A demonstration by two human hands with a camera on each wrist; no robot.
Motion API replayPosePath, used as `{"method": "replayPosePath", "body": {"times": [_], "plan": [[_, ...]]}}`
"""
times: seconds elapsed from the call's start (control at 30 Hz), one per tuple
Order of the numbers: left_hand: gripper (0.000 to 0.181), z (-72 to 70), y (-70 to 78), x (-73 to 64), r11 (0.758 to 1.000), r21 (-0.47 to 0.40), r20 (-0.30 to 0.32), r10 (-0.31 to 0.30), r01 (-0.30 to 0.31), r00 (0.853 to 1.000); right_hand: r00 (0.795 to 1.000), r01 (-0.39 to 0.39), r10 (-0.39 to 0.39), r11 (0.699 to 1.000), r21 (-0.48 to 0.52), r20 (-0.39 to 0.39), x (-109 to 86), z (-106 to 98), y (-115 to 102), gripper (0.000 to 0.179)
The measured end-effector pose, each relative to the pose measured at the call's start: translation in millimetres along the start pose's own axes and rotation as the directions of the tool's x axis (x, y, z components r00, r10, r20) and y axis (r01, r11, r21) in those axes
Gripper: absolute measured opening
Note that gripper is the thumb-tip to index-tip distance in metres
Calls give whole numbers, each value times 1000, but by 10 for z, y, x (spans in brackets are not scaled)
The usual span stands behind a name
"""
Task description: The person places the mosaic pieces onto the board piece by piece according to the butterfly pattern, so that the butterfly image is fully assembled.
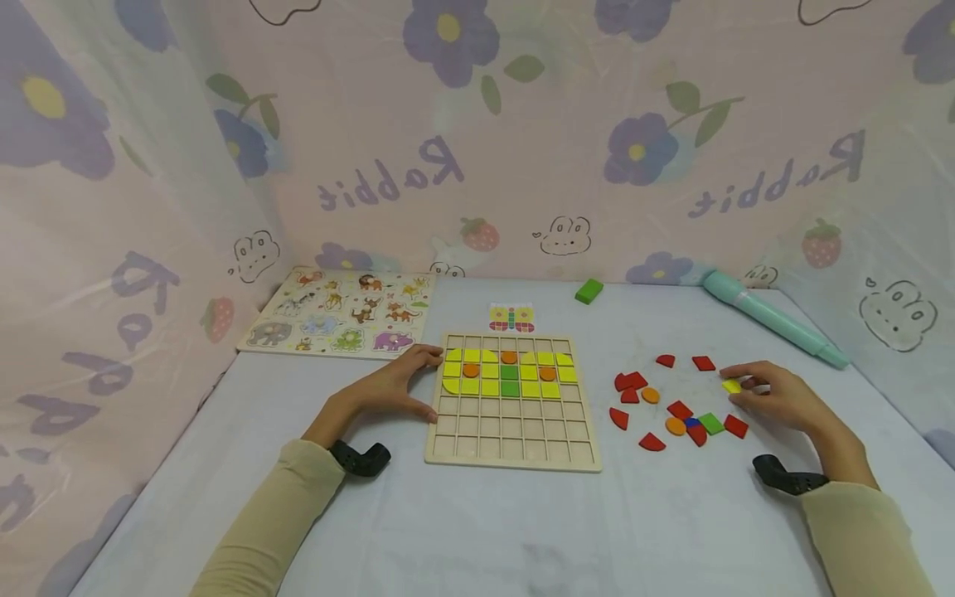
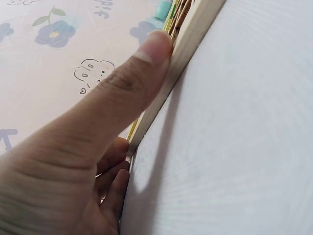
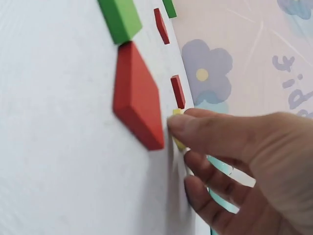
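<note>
A wooden grid board (image 1: 515,431) lies in the middle of the table. Yellow tiles (image 1: 490,387), green squares (image 1: 510,380) and orange discs (image 1: 548,374) fill part of its upper rows. My left hand (image 1: 388,388) rests against the board's left edge, thumb and fingers spread apart along it. In the left wrist view, the thumb (image 2: 146,61) presses on the wooden rim. To the right, my right hand (image 1: 783,398) pinches a yellow tile (image 1: 731,386) between thumb and fingertips, low by the table. A red tile (image 3: 137,98) lies close by in the right wrist view.
Red, orange, green and blue pieces, such as a green diamond (image 1: 711,424), lie scattered right of the board. Behind it are a butterfly pattern card (image 1: 511,317) and a green block (image 1: 589,291). An animal puzzle (image 1: 336,315) stands back left; a teal tube (image 1: 776,319) lies back right.
</note>
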State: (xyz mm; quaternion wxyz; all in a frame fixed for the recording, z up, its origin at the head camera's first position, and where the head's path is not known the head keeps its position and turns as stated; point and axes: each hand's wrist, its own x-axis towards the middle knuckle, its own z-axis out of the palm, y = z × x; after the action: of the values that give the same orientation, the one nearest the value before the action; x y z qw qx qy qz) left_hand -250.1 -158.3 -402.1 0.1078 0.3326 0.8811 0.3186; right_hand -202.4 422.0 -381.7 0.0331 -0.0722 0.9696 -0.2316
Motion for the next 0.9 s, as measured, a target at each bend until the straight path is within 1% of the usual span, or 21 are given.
{"method": "replayPosePath", "body": {"times": [0.3,0.37,0.5,0.57,0.63,0.7,0.8,0.9], "plan": [[90,9,-35,11,1000,-5,2,-10,10,1000,1000,-5,3,999,-42,-31,24,38,-3,36],[90,9,-34,11,1000,-7,2,-10,10,1000,999,-9,8,999,-44,-33,32,34,-30,38],[89,3,-29,10,1000,-6,4,-9,9,1000,997,21,-23,999,-32,-72,48,40,-152,39],[89,2,-30,8,1000,-6,4,-3,3,1000,992,70,-71,997,-21,-109,62,61,-264,37],[89,2,-31,8,1000,-4,4,-3,3,1000,979,135,-137,991,-18,-150,85,108,-416,33],[89,2,-34,7,1000,0,3,-1,0,1000,964,202,-202,979,-19,-174,129,180,-586,30],[89,3,-31,8,1000,1,3,-8,8,1000,945,287,-284,958,-9,-164,206,315,-843,27],[89,8,-30,12,1000,2,6,-19,19,1000,924,369,-364,929,22,-118,294,454,-1072,26]]}}
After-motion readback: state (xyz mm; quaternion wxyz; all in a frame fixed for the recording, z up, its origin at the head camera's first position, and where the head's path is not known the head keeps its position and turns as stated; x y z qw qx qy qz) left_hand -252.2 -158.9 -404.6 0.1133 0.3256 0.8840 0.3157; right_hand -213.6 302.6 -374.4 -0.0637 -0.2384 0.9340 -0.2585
